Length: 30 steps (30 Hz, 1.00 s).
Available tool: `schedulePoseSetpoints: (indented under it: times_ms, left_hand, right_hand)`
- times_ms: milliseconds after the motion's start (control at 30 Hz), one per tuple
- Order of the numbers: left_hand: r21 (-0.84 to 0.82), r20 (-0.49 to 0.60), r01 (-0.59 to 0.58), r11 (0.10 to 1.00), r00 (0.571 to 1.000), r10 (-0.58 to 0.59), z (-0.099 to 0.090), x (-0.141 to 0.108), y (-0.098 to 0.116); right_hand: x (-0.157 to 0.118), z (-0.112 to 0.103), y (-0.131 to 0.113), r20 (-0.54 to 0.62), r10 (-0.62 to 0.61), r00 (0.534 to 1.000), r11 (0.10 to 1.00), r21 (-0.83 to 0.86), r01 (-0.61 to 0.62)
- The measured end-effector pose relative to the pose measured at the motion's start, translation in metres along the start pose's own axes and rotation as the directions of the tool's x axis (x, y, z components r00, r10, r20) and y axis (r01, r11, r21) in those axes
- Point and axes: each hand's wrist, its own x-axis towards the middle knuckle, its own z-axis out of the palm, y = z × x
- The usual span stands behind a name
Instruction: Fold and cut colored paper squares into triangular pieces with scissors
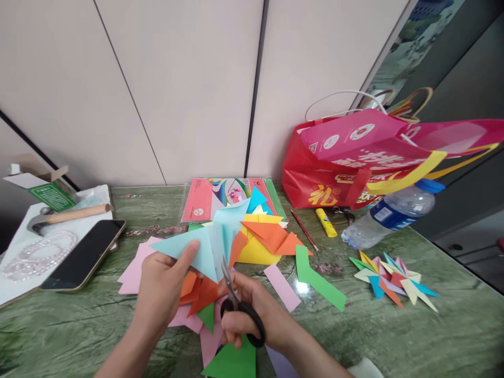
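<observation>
Left grip (163, 281) pinches blue paper (179, 248), right grip (268, 307) holds scissors (236, 304); cutting seems unfinished; the star (394, 278) towards the surface's (441, 341) right edge looks done.

A single view looks forward and down from the person's head over the table (441, 341), wide enough to reach its right edge; the left hand (162, 278) and right hand (263, 307) are near, below centre, with pale panels (189, 89) farther off across the top.

Home craft corner (seemingly), green marbled tabletop (417, 341), coloured paper (258, 252), shopping bag (350, 163)
</observation>
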Motion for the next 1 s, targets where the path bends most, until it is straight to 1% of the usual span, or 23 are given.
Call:
schedulePoseSetpoints:
  times_ms: [67, 100, 267, 367, 500, 633, 833, 900, 1000]
  left_hand:
    - [-0.064, 0.078, 0.077, 0.995, 0.994, -0.072, 0.0, -0.001, 0.003]
    - [-0.091, 0.114, 0.108, 0.99, 0.989, -0.097, 0.0, -0.001, 0.004]
    - [-0.172, 0.245, 0.182, 0.968, 0.96, -0.137, -0.001, -0.003, 0.012]
    - [-0.211, 0.311, 0.23, 0.95, 0.937, -0.158, -0.002, -0.004, 0.014]
    - [-0.23, 0.324, 0.239, 0.944, 0.933, -0.157, -0.001, -0.005, 0.013]
    - [-0.247, 0.301, 0.208, 0.946, 0.945, -0.129, 0.001, -0.004, 0.014]
    - [-0.229, 0.292, 0.232, 0.945, 0.943, -0.161, 0.0, -0.006, 0.013]
    - [-0.22, 0.27, 0.223, 0.95, 0.949, -0.16, 0.001, -0.008, 0.012]
    - [-0.184, 0.243, 0.195, 0.963, 0.959, -0.147, 0.004, -0.012, 0.009]
  right_hand:
    - [0.0, -0.001, -0.001, 0.075, 0.031, 0.997, 0.999, 0.013, -0.032]
    - [0.0, -0.001, -0.001, 0.089, 0.035, 0.995, 0.999, 0.016, -0.037]
    - [0.001, -0.003, -0.001, 0.044, -0.029, 0.999, 0.999, 0.019, 0.029]
    - [0.001, -0.003, -0.003, 0.041, -0.06, 0.997, 0.998, 0.026, 0.059]
    - [0.001, -0.001, -0.005, 0.048, -0.06, 0.997, 0.998, 0.027, 0.059]
    - [0.003, -0.003, -0.002, 0.077, -0.041, 0.996, 0.999, 0.035, 0.039]
    - [0.003, -0.003, 0.002, 0.126, -0.048, 0.991, 0.999, 0.028, 0.045]
    - [0.003, -0.001, 0.001, 0.109, -0.071, 0.992, 0.997, 0.052, 0.066]
    - [0.003, 0.001, -0.002, 0.044, -0.124, 0.991, 0.989, 0.087, 0.12]
